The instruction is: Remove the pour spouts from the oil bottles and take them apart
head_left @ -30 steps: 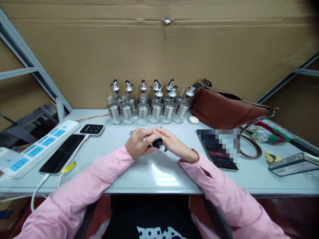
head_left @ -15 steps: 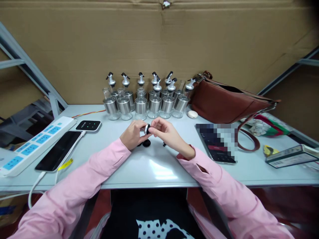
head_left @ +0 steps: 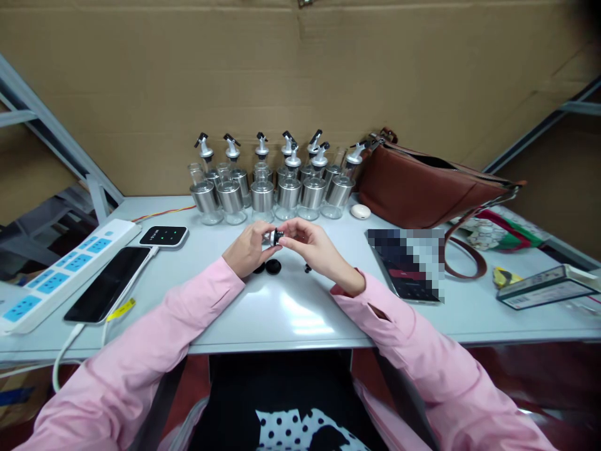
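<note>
Both hands meet above the middle of the table around a silver-and-black pour spout (head_left: 274, 238). My left hand (head_left: 248, 245) is closed on its silver part, which the fingers mostly cover. My right hand (head_left: 312, 245) pinches the black ribbed end with thumb and fingertips. Just below the hands, a round black piece (head_left: 273, 267) lies on the table, with another dark one partly hidden by the left hand. A small black part (head_left: 308, 268) rests under my right hand. Behind stand several glass bottles (head_left: 261, 197) with steel bands, some fitted with spouts.
At left are a power strip (head_left: 70, 269), a phone (head_left: 110, 285) with a white cable, and a small black device (head_left: 164, 237). To the right lie a tablet (head_left: 404, 269), a brown bag (head_left: 422, 188), a white round case (head_left: 360, 212) and a thin box (head_left: 547, 288). Cardboard (head_left: 300, 75) closes off the back.
The spout has turned slightly in my hands, and its black ribbed end now shows between them. The view has shifted a little; the things on the table stay put.
</note>
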### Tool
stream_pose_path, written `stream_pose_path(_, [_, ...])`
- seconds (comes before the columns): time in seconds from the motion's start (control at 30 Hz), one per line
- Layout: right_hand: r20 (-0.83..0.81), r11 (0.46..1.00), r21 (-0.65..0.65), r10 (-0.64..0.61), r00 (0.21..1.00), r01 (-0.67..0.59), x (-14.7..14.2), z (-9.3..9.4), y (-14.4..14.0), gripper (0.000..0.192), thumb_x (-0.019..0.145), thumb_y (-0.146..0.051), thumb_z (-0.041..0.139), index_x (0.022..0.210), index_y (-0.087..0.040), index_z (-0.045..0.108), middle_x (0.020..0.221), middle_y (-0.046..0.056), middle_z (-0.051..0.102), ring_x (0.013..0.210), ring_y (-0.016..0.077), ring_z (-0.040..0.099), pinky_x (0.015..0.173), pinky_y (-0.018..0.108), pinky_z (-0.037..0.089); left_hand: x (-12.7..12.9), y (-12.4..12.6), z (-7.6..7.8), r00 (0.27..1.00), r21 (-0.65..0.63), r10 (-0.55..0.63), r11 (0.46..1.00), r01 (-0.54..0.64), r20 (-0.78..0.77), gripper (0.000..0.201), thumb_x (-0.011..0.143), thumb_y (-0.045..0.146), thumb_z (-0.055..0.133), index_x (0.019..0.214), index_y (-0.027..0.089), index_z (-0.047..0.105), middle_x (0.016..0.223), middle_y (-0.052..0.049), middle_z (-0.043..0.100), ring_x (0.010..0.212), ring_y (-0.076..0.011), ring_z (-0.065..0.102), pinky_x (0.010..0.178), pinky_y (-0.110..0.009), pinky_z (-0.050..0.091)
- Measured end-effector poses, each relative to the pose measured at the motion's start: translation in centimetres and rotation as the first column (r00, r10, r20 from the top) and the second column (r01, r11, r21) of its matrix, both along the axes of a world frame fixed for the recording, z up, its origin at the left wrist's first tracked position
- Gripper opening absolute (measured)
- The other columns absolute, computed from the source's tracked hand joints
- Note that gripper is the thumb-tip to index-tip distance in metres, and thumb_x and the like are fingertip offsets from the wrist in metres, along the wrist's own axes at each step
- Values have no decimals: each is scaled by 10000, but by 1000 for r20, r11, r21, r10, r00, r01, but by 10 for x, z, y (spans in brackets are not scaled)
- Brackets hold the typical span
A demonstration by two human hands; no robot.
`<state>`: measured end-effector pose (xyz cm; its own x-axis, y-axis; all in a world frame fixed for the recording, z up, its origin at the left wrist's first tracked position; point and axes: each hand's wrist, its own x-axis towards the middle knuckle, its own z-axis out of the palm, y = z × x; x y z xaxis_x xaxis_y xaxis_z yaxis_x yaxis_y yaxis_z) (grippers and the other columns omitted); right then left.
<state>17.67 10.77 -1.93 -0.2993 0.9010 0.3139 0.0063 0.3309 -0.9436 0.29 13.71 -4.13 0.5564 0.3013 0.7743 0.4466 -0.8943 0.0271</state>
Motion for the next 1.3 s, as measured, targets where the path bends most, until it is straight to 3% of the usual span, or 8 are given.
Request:
stream_pose_path(0.17, [36, 998, 39, -40, 999, 39, 1, 0, 0, 229, 754, -276, 601, 953, -164, 574, 862, 32, 589, 795, 133, 552, 744, 294, 440, -4, 0, 1, 989, 67, 143, 988, -141, -29, 333, 889, 407, 448, 1093, 156, 372, 883, -72, 588, 766, -173, 581, 677, -324, 444])
stream_pose_path(0.3, [73, 994, 54, -100, 992, 96, 0, 1, -2, 210, 766, -289, 600, 924, -153, 574, 863, 40, 607, 786, 137, 566, 726, 293, 442, -5, 1, 2, 985, 126, 173, 977, -170, -15, 371, 877, 464, 439, 1052, 139, 403, 848, -77, 614, 740, -190, 589, 701, -359, 424])
stream_pose_path(0.53, [136, 976, 140, -187, 973, 168, -2, 5, -5, 159, 786, -304, 591, 843, -168, 531, 833, 7, 581, 734, 111, 540, 645, 246, 411, -2, -4, 2, 973, 39, 226, 973, -227, 38, 376, 857, 490, 461, 1024, 155, 430, 902, -86, 615, 794, -194, 600, 710, -346, 457])
stream_pose_path(0.67, [128, 978, 128, -178, 976, 162, -3, 4, -5, 208, 788, -340, 593, 887, -174, 517, 833, 5, 567, 750, 115, 535, 643, 242, 405, 0, -8, 4, 980, 7, 183, 983, -184, 82, 343, 848, 439, 512, 1034, 158, 447, 942, -90, 617, 859, -195, 605, 741, -334, 478])
stream_pose_path(0.83, [126, 993, 83, -98, 987, 88, -6, 2, -5, 232, 818, -345, 554, 965, -170, 515, 877, 20, 563, 792, 119, 525, 664, 242, 400, 3, -11, 8, 986, -17, 142, 990, -141, 89, 305, 860, 395, 510, 1043, 151, 486, 867, -66, 634, 776, -171, 606, 715, -309, 475])
stream_pose_path(1.13, [84, 997, 56, -64, 994, 60, -8, -4, -4, 253, 844, -406, 531, 795, -184, 420, 638, -49, 442, 578, 82, 420, 558, 227, 337, 4, -12, 9, 994, 11, 74, 997, -75, 83, 397, 849, 389, 525, 1167, 158, 470, 996, -98, 645, 903, -186, 611, 789, -319, 475])
stream_pose_path(1.3, [43, 998, 37, -59, 997, 57, -9, -5, -4, 250, 837, -408, 538, 807, -187, 423, 658, -47, 427, 576, 81, 401, 536, 221, 329, 8, -13, 9, 990, -14, 35, 999, -34, 137, 368, 829, 353, 566, 1124, 148, 488, 994, -96, 643, 915, -178, 603, 801, -307, 473])
